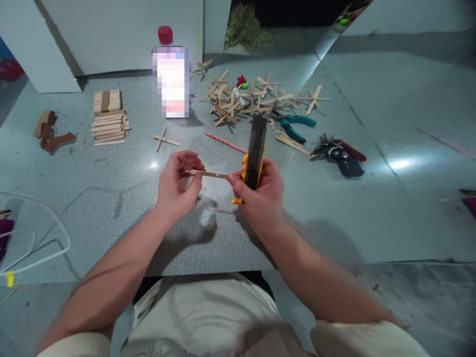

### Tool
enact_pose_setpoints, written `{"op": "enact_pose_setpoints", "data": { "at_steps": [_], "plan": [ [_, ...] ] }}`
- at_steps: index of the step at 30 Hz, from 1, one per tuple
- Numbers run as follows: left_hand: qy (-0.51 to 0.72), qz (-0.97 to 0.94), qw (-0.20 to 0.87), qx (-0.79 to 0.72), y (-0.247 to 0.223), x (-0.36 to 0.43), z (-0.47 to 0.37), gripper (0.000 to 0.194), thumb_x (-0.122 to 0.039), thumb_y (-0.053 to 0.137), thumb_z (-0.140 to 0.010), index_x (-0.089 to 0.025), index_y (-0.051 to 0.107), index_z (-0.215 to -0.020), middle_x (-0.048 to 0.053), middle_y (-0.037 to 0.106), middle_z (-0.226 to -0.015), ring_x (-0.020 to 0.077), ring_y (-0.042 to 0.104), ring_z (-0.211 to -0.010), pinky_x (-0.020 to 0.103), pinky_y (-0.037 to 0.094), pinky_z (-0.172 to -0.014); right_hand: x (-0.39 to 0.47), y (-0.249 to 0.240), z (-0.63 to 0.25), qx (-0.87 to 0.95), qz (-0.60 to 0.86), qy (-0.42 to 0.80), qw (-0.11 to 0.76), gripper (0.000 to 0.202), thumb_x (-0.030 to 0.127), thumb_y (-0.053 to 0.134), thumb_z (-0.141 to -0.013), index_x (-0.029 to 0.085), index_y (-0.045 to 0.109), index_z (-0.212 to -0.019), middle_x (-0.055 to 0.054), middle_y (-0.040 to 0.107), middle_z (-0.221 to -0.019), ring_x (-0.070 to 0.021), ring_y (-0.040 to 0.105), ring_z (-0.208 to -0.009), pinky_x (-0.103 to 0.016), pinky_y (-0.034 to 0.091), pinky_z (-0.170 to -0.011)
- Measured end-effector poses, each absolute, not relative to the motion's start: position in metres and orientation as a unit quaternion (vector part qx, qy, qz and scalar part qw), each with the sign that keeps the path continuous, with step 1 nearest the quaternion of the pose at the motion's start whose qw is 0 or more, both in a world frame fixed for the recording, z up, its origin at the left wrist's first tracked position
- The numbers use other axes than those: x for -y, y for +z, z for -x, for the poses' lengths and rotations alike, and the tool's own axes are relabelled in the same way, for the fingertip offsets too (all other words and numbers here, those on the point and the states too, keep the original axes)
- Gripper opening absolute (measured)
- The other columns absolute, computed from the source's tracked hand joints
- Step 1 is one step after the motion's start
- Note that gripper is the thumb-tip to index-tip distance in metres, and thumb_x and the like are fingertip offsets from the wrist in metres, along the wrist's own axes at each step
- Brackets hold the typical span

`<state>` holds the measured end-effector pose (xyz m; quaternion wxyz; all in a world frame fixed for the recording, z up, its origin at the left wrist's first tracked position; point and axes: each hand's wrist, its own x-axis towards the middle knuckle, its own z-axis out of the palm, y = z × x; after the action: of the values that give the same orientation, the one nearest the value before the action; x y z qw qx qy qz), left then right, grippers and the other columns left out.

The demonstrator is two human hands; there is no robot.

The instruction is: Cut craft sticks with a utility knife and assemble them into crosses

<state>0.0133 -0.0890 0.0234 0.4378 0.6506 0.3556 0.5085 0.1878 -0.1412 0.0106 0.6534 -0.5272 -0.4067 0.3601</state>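
Pinching flat tan wooden stick with left hand and right hand. Also gripping black-and-yellow utility knife in right hand.

- Grey speckled tabletop.
- Left: crumpled brown strip, stacked wooden sticks.
- Centre: small stick cross, red patterned rod.
- Farther right: heap of crossed sticks, teal-handled pliers, dark keys.

Grey tabletop, white panels, glare
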Motion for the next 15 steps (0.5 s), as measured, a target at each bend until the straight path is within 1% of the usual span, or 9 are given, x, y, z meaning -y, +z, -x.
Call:
{"op": "enact_pose_setpoints", "data": {
  "at_steps": [2,3,5,7,9,10,13,15],
  "plan": [
    [0.498,-0.688,0.394,-0.352,0.0264,0.0904,-0.012,0.024,-0.023,0.073,-0.087,-0.022,0.064,-0.109,0.003,0.076,-0.101,0.0154,0.074,-0.09,0.031,0.06,-0.084,0.1411,0.0106,-0.1883,0.405,0.524,0.363,0.655,0.039,0.026,0.084,-0.074,0.028,0.058,-0.104,0.01,0.068,-0.075,-0.0085,0.061,-0.055,-0.02,0.051,-0.051],
    [0.485,-0.701,0.383,-0.355,0.0281,0.092,-0.0125,0.024,-0.025,0.076,-0.087,-0.022,0.066,-0.108,0.004,0.077,-0.101,0.0158,0.074,-0.089,0.032,0.06,-0.086,0.1412,0.0108,-0.1882,0.406,0.524,0.366,0.653,0.039,0.027,0.084,-0.074,0.028,0.059,-0.103,0.009,0.069,-0.075,-0.0087,0.061,-0.056,-0.021,0.051,-0.052],
    [0.465,-0.71,0.379,-0.369,0.0305,0.0958,-0.0149,0.027,-0.03,0.081,-0.085,-0.021,0.068,-0.107,0.003,0.079,-0.098,0.0164,0.076,-0.086,0.033,0.062,-0.086,0.1415,0.0115,-0.1875,0.412,0.526,0.371,0.645,0.039,0.028,0.085,-0.073,0.028,0.059,-0.102,0.009,0.07,-0.076,-0.0099,0.064,-0.059,-0.022,0.054,-0.055],
    [0.454,-0.703,0.391,-0.383,0.0308,0.0983,-0.0169,0.026,-0.03,0.082,-0.085,-0.02,0.069,-0.106,0.002,0.08,-0.093,0.0163,0.077,-0.082,0.032,0.063,-0.083,0.1417,0.0123,-0.1872,0.417,0.525,0.37,0.643,0.039,0.028,0.086,-0.072,0.028,0.06,-0.101,0.008,0.071,-0.076,-0.011,0.068,-0.063,-0.023,0.056,-0.06],
    [0.45,-0.692,0.42,-0.377,0.0293,0.0979,-0.0167,0.018,-0.024,0.074,-0.088,-0.02,0.07,-0.105,0.002,0.08,-0.091,0.0155,0.078,-0.08,0.03,0.064,-0.08,0.1415,0.0125,-0.1879,0.42,0.522,0.362,0.648,0.039,0.026,0.087,-0.071,0.028,0.061,-0.1,0.008,0.072,-0.077,-0.0115,0.07,-0.065,-0.024,0.058,-0.063],
    [0.45,-0.689,0.435,-0.366,0.0281,0.0968,-0.0157,0.017,-0.019,0.069,-0.088,-0.02,0.07,-0.104,0.003,0.08,-0.093,0.0153,0.078,-0.082,0.029,0.064,-0.08,0.1412,0.0124,-0.1887,0.421,0.522,0.356,0.651,0.038,0.026,0.086,-0.072,0.028,0.061,-0.1,0.008,0.072,-0.077,-0.0116,0.07,-0.066,-0.024,0.058,-0.064],
    [0.449,-0.69,0.463,-0.329,0.0256,0.0926,-0.0121,0.031,-0.008,0.061,-0.082,-0.02,0.071,-0.108,0.003,0.08,-0.102,0.0151,0.079,-0.091,0.028,0.064,-0.085,0.1402,0.0112,-0.1918,0.425,0.528,0.345,0.65,0.038,0.025,0.085,-0.073,0.029,0.061,-0.103,0.008,0.072,-0.077,-0.0115,0.07,-0.066,-0.025,0.059,-0.065],
    [0.444,-0.691,0.471,-0.32,0.0257,0.0915,-0.0118,0.033,-0.009,0.064,-0.081,-0.02,0.071,-0.111,0.003,0.08,-0.105,0.0154,0.079,-0.093,0.028,0.064,-0.085,0.14,0.0104,-0.1931,0.425,0.531,0.344,0.647,0.039,0.025,0.085,-0.073,0.029,0.061,-0.103,0.008,0.071,-0.078,-0.0116,0.07,-0.067,-0.025,0.059,-0.065]
  ]
}}
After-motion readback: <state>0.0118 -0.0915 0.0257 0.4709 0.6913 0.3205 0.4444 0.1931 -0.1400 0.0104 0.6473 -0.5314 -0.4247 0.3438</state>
